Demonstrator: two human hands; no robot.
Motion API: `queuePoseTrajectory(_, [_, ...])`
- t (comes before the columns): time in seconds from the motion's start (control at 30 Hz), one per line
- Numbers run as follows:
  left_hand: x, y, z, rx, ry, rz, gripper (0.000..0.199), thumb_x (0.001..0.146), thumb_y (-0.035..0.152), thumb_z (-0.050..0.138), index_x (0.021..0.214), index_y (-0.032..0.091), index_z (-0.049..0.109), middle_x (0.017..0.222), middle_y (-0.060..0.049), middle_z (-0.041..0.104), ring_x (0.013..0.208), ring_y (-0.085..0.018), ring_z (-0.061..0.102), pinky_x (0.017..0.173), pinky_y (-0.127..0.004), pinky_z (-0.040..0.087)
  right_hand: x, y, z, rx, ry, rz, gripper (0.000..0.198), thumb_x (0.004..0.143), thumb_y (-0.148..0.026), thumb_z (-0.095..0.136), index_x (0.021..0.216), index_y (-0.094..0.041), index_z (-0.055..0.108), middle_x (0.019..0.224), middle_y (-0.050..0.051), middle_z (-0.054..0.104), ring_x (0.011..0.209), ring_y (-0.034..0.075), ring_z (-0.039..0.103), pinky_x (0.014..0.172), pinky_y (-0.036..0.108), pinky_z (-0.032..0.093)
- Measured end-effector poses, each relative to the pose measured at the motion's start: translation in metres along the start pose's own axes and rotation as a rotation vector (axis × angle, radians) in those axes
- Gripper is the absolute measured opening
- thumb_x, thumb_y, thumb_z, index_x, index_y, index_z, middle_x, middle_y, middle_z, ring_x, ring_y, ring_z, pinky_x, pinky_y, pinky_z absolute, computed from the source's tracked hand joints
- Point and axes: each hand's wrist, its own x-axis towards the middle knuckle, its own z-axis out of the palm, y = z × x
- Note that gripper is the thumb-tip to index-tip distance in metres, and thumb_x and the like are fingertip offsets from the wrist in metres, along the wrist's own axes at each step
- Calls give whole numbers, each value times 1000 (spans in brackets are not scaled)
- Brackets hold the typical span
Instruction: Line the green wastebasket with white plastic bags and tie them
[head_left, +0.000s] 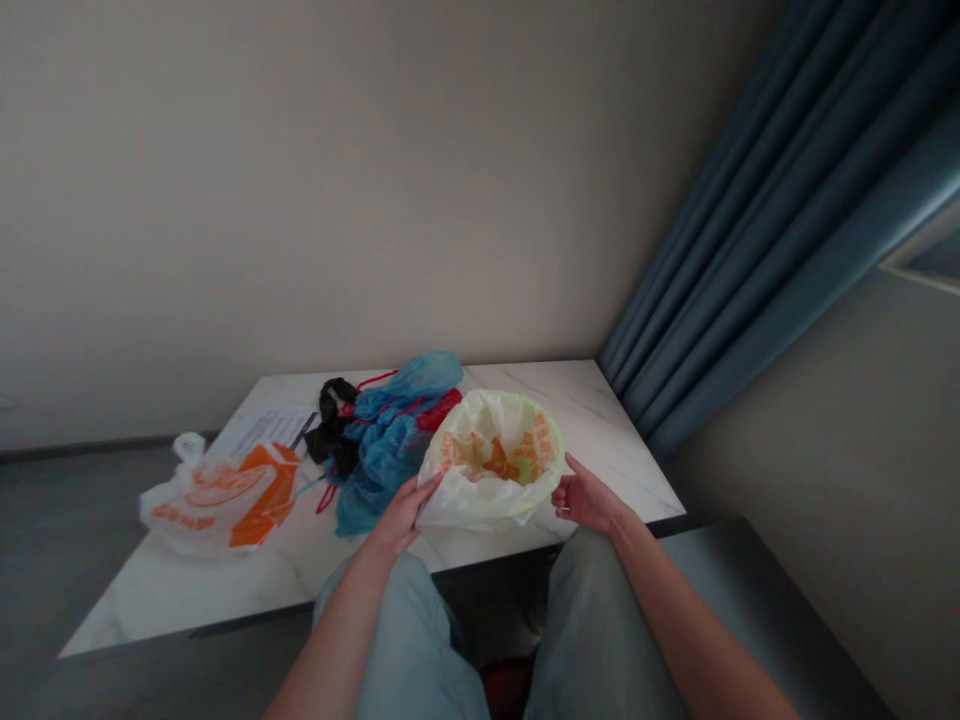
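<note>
A pale green bin (556,436) sits on the table with its mouth facing up and toward me. A white plastic bag (469,500) with orange print lines it and hangs over its left and front rim. My left hand (405,508) is closed on the bag at the bin's left side. At the right rim, my right hand (585,497) has its fingers curled in and its thumb up beside the bin. What lies inside those fingers, if anything, is too small to make out. On the right, some of the green rim shows uncovered.
Left of the bin lies a heap of blue plastic bags (390,450), with black bags (334,430) and red ties. Another white and orange bag (217,500) rests near the left edge of the marble-patterned table (120,605), by a printed sheet (259,430). A blue curtain (720,240) hangs at right.
</note>
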Motion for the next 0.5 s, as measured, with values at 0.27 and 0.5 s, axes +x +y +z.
queuePoseTrajectory(0.27, [-3, 2, 5, 7, 23, -14, 43, 74, 25, 80, 114, 13, 66, 89, -10, 78, 73, -26, 75, 61, -31, 60, 3, 4, 1, 28, -34, -124, 46, 80, -56, 71, 65, -21, 46, 54, -8, 34, 52, 9, 37, 61, 25, 38])
queuePoseTrajectory(0.5, [-2, -1, 6, 10, -9, -16, 45, 72, 25, 82, 113, 13, 67, 91, -12, 77, 77, -26, 75, 59, -29, 59, 9, 9, 1, -105, 185, -314, 36, 69, -45, 82, 64, -19, 57, 50, -7, 45, 50, 9, 41, 59, 26, 41])
